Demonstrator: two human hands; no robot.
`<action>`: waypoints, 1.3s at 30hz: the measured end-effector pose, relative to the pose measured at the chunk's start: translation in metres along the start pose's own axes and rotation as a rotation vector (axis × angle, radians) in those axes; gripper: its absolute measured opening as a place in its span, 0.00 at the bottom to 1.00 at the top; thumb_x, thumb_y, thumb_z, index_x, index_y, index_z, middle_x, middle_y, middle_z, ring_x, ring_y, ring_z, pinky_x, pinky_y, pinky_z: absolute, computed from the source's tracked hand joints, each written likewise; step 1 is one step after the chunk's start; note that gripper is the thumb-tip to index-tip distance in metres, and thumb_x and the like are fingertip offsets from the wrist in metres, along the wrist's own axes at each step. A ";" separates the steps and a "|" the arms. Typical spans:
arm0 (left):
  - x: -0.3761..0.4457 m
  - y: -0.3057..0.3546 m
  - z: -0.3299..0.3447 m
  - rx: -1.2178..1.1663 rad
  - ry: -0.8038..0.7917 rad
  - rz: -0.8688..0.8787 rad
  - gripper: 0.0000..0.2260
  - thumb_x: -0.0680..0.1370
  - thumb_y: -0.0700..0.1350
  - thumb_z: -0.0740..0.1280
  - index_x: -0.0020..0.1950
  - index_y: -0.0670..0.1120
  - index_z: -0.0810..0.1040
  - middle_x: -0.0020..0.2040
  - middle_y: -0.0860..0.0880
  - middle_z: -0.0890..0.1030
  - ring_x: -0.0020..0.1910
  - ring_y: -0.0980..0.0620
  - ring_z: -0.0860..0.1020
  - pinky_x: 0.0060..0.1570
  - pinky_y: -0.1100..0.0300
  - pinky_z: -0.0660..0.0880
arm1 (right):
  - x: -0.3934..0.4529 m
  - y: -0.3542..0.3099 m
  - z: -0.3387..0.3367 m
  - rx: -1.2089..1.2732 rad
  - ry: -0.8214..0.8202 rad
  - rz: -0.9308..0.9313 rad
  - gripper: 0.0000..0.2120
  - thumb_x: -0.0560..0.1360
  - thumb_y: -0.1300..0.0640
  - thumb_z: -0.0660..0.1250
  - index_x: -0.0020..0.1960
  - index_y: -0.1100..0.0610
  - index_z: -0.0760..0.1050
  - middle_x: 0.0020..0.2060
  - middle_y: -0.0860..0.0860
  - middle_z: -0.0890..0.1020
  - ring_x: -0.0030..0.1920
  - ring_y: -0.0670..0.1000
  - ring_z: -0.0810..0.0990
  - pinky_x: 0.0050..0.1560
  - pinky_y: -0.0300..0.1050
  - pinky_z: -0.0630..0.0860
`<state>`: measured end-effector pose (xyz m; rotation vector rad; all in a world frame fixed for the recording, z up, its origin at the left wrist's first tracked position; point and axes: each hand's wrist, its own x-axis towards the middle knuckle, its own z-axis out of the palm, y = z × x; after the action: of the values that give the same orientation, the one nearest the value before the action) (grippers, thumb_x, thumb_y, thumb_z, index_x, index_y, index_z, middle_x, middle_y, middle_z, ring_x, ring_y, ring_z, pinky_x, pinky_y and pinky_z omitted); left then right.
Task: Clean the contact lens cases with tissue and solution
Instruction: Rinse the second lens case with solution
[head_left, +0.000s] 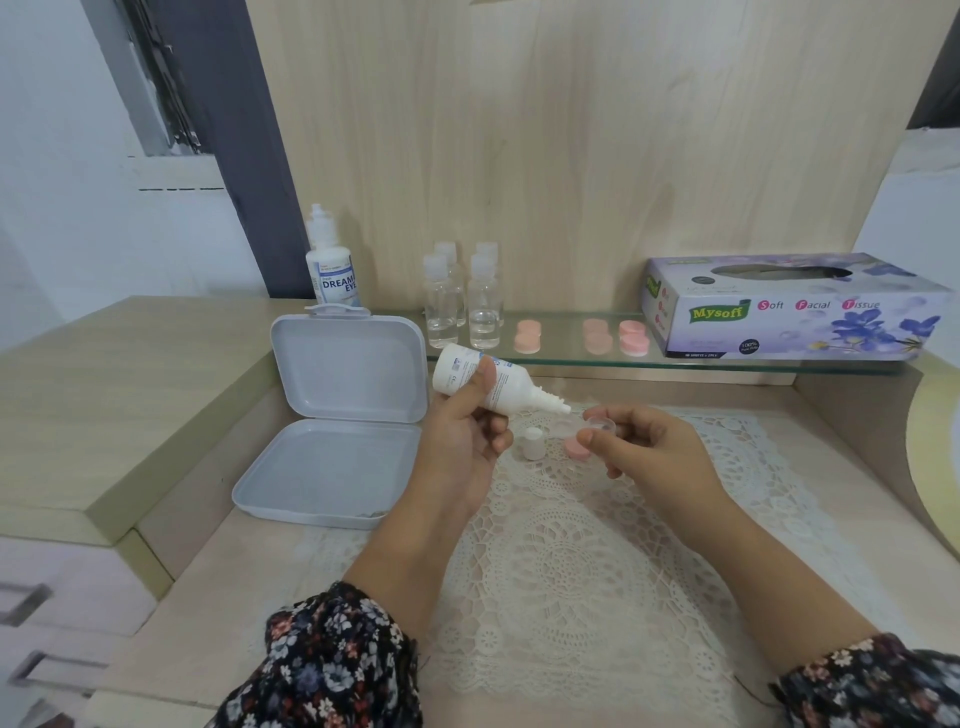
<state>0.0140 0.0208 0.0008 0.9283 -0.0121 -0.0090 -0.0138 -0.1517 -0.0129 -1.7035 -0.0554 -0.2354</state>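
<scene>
Left hand (462, 441) grips the tilted solution bottle (480, 376), nozzle at three o'clock, just over the clear lens case (597, 422) pinched in the right hand (649, 449). Squeeze too hard and solution could overflow onto the lace mat (571, 545). Tissue box (789, 306) waits at one o'clock.

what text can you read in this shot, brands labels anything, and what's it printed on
"DREAM EYE": upright solution bottle at the back left; the small print above it is too small to read.
"Mysoft": green logo on the tissue box.
"Soft Facial Tissue": front of the same box.
"100%": round mark low on the box; the words under it and the bottom strip are unreadable.
Tilted bottle gripped by the left hand: its label print is too blurred to read.
</scene>
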 end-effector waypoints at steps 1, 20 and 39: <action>0.000 0.000 0.000 -0.001 0.002 0.000 0.15 0.68 0.50 0.71 0.48 0.43 0.75 0.34 0.48 0.76 0.23 0.57 0.66 0.20 0.66 0.64 | 0.000 0.000 0.000 -0.004 0.001 -0.001 0.07 0.71 0.61 0.74 0.49 0.53 0.81 0.32 0.52 0.77 0.28 0.43 0.73 0.35 0.31 0.74; 0.001 -0.001 0.000 -0.014 0.028 0.011 0.24 0.67 0.51 0.72 0.58 0.42 0.71 0.36 0.48 0.77 0.24 0.57 0.67 0.21 0.65 0.65 | -0.001 -0.001 0.000 -0.006 -0.005 0.002 0.07 0.71 0.61 0.74 0.48 0.54 0.81 0.32 0.52 0.77 0.28 0.44 0.73 0.35 0.31 0.74; 0.000 0.002 -0.001 -0.026 0.028 0.002 0.17 0.66 0.52 0.72 0.49 0.44 0.75 0.42 0.44 0.76 0.24 0.57 0.66 0.21 0.66 0.65 | -0.001 -0.002 0.000 -0.009 -0.003 0.010 0.08 0.71 0.61 0.73 0.50 0.55 0.81 0.32 0.52 0.78 0.27 0.41 0.75 0.35 0.31 0.74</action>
<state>0.0137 0.0224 0.0016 0.9023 0.0127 0.0052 -0.0149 -0.1511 -0.0109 -1.7124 -0.0481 -0.2263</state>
